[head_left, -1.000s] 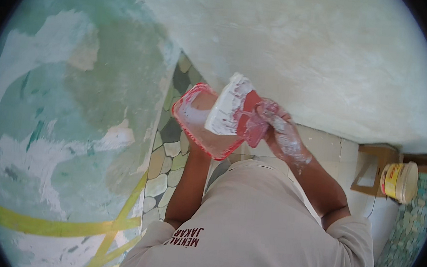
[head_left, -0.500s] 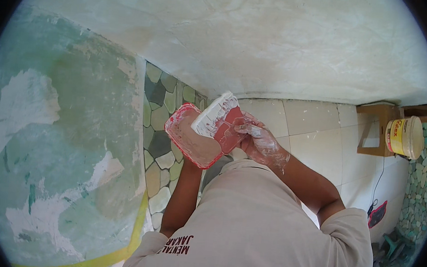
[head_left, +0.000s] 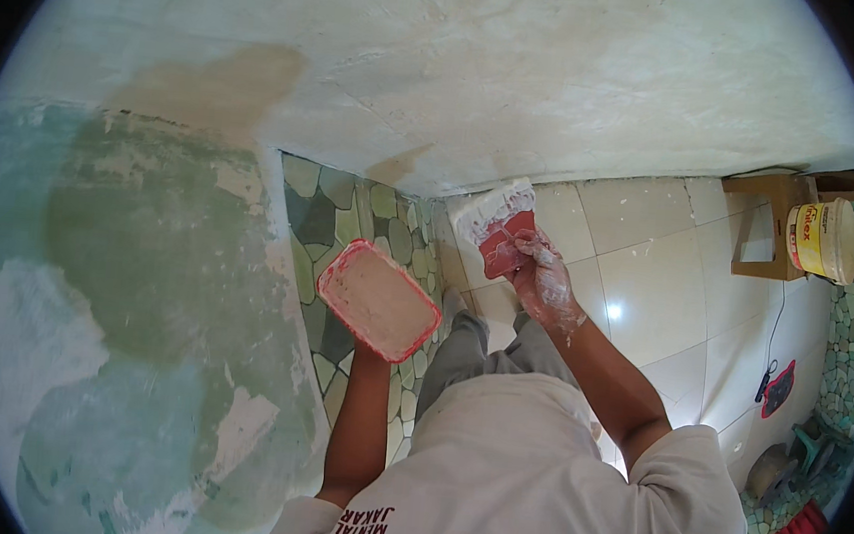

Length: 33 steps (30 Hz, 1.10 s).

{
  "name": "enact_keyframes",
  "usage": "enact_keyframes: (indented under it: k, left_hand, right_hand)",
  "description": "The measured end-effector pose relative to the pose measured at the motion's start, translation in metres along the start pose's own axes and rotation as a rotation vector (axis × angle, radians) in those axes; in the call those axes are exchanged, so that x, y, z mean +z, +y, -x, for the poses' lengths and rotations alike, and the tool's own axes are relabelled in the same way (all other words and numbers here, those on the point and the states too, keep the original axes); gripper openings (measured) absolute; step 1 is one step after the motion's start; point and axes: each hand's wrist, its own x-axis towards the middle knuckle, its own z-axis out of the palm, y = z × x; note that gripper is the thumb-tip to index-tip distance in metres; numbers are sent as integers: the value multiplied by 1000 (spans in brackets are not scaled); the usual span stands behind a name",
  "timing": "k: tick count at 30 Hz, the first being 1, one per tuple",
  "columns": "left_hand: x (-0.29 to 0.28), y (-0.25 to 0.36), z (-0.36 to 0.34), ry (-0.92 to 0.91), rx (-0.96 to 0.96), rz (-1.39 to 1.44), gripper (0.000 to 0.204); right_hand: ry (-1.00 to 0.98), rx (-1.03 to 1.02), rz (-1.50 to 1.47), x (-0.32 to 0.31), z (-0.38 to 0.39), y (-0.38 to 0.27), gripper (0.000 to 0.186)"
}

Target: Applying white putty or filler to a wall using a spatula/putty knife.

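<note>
A shallow red tub (head_left: pixel 379 301) with beige-white putty in it is held up left of centre. My left hand is hidden beneath it; only the left forearm (head_left: pixel 359 417) shows, coming up under the tub's near edge. My right hand (head_left: pixel 545 276), smeared with white putty, is closed around a red putty scraper (head_left: pixel 505 245). Thick white putty (head_left: pixel 492 204) lies along the scraper's far edge. Scraper and tub are apart, with the scraper to the right and slightly farther away.
Ahead rises a pale plastered wall (head_left: pixel 522 84); a green, patched wall (head_left: pixel 175 277) stands at left. Below are cream floor tiles (head_left: pixel 645 294) and a strip of green stone tiles (head_left: pixel 335 222). At right, a yellow-and-white bucket (head_left: pixel 822 240) sits by a wooden stool-like frame (head_left: pixel 773 229).
The scraper has moved off the tub to the right, still in my right hand. The view has shifted, and shadows now fall on both walls.
</note>
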Motion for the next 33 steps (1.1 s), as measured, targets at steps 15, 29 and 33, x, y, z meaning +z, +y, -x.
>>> enact_keyframes:
  k: [15,29,33]
  left_hand:
    - [-169,-22,-63,149,-110,-2,67]
    - [-248,-12,-51,327,-183,55,64]
    - [-246,-11,-50,385,-192,33,61]
  right_hand:
    - [170,-606,90,-161,-350,234,35]
    - [235,-733,223,-75,-390,318,25]
    - [101,-573,241,-64,-350,316,39]
